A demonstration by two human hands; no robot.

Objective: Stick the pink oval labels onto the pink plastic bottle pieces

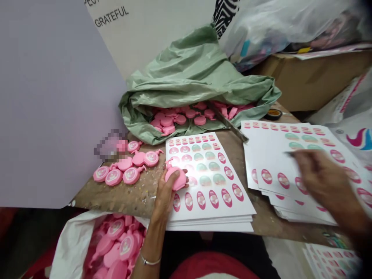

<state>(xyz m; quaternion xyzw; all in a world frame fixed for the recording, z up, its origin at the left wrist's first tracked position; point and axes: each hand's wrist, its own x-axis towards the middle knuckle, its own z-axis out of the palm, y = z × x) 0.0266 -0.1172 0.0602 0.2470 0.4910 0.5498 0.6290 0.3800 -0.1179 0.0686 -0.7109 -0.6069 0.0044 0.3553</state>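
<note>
My left hand (167, 190) is closed around a round pink plastic case (176, 178) with a small curved stem, its plain side up. It is held over the left stack of sticker sheets (203, 217), printed with pink and green oval stickers. My right hand (322, 180), smeared by motion, is pinched above the right stack of sticker sheets (267, 155). A small dark tip sticks out from its fingers; what it belongs to I cannot make out. Several pink cases (131, 175), most with a round picture sticker on top, lie left of my left hand.
An open green sack (186, 69) of pink cases lies at the back, with a long metal blade (232, 126) across its mouth. A white bag (72, 240) of stickered cases stands below the table's front edge. A black tape roll (273, 114) and cardboard box (322, 77) are back right.
</note>
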